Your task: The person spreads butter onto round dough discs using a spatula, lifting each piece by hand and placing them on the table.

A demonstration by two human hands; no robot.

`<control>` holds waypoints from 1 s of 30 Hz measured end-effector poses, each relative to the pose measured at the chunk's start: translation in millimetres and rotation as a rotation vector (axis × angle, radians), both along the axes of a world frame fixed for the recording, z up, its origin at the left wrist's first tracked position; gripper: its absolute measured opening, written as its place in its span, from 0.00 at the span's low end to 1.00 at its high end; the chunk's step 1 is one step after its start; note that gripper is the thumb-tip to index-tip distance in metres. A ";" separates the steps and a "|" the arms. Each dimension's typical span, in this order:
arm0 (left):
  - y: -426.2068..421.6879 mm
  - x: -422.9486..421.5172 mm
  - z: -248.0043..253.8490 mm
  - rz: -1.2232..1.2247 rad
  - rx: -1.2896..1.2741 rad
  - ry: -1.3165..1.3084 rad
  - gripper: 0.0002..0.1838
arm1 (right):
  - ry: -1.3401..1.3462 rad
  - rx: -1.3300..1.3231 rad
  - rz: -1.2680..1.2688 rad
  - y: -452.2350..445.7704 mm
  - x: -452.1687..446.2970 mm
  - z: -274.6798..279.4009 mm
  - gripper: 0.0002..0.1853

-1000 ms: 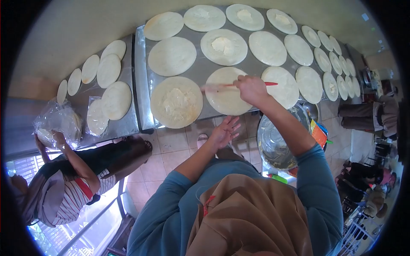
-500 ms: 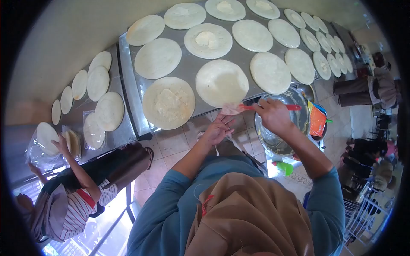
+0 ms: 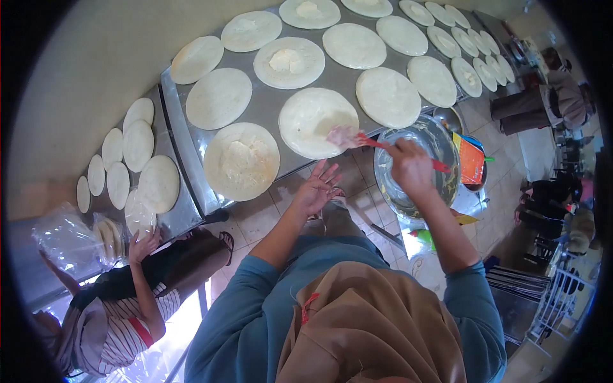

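My right hand (image 3: 410,168) grips a spatula (image 3: 371,142) by its red handle. The spatula's pale, smeared blade lies over the lower right part of a round flatbread (image 3: 310,108) at the table's front edge; whether it touches cannot be told. My left hand (image 3: 316,191) is held palm up with fingers spread, empty, just in front of the table below that flatbread. To its left lies another flatbread (image 3: 223,182) with a cream-coloured spread on its middle. Under my right forearm stands a large metal bowl (image 3: 451,153), its inside streaked with pale residue.
Several more flatbreads (image 3: 354,45) cover the metal table (image 3: 191,140), some topped with spread. An orange packet (image 3: 471,163) lies right of the bowl. At left, a co-worker (image 3: 124,313) reaches toward bagged flatbreads (image 3: 108,239). Another person (image 3: 555,102) stands far right.
The spatula has moved from the table's edge onto the flatbread. My left hand has spread its fingers. The co-worker's hand has shifted right, the flatbread it held now out of it. The view has shifted.
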State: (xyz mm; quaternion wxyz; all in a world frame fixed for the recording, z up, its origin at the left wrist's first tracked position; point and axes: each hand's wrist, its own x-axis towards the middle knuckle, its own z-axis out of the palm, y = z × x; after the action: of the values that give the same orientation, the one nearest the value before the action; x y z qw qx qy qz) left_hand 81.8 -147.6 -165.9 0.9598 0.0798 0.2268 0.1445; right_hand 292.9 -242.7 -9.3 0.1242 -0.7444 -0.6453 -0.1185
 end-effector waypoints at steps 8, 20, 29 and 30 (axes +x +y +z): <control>-0.6 -9.4 5.4 -0.040 0.010 -0.015 0.37 | 0.374 -0.144 -0.096 -7.0 16.9 -25.0 0.09; 16.3 -5.0 34.5 0.006 0.038 0.025 0.31 | 0.482 -0.032 -0.281 52.9 -13.5 -60.3 0.15; 24.8 -6.2 31.6 0.047 -0.003 -0.043 0.26 | 0.602 -0.049 -0.051 71.6 -31.5 -84.2 0.18; 25.2 -5.7 34.7 0.054 -0.002 -0.040 0.26 | 0.569 -0.052 -0.129 88.9 -19.2 -80.3 0.20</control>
State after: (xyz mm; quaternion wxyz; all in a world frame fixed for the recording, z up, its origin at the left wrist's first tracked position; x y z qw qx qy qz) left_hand 76.0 -122.4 -131.2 0.9600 0.0697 0.2096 0.1718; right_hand 273.6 -153.8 -89.6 0.2732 -0.7902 -0.5387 0.1040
